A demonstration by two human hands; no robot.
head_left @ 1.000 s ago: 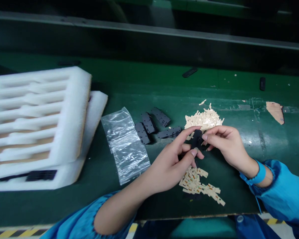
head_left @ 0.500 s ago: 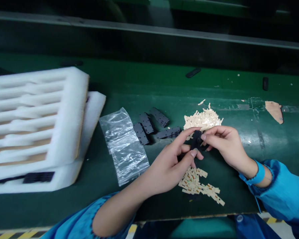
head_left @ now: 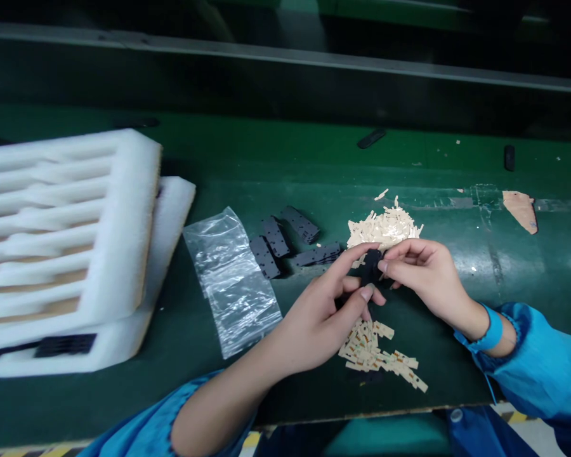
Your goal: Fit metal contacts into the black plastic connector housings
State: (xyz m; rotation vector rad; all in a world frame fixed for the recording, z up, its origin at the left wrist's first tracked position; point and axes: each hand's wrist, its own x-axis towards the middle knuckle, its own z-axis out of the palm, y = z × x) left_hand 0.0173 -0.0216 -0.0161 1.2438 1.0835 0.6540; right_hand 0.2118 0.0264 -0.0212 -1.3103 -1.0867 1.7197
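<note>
My left hand is closed on a small, flat black piece, held up between thumb and fingers above the table. At the right edge of that piece, the thumb and index finger of my right hand are pressed together; whatever is between them is too small to make out. Behind my hands lies a heap of small cream strips. Nearer the front edge, below the black piece, is a looser spread of pale tabs with brownish marks. Several stacks of dark dotted plates lie left of the heap.
A clear plastic bag lies flat left of my left forearm. White slotted foam trays are stacked at the left, the lower one holding black parts. Black oblong pieces and a torn brown scrap lie farther back on the green table.
The view has shifted slightly. My right fingertips have moved a little left against the black piece, which appears slightly turned. Both hands stay in nearly the same place.
</note>
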